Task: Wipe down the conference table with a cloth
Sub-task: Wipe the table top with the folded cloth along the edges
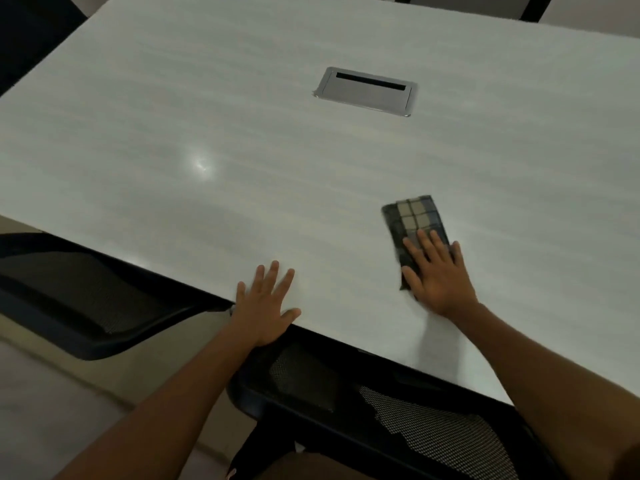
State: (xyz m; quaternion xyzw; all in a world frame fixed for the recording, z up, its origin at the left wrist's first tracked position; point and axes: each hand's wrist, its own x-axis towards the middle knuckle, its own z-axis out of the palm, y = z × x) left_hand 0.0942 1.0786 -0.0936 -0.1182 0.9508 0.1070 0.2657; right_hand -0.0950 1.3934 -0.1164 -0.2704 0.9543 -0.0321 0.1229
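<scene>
A pale grey conference table (214,140) fills most of the view. A folded plaid cloth (414,216) in dark and tan checks lies on it at the right, near the front edge. My right hand (438,273) presses flat on the near end of the cloth, fingers straight and spread. My left hand (265,303) rests flat on the bare tabletop at the front edge, fingers spread, about a forearm's length left of the cloth.
A silver cable hatch (365,91) with a dark slot is set into the table's middle. A black mesh chair (79,289) stands at the lower left and another mesh chair (398,420) sits below the front edge between my arms.
</scene>
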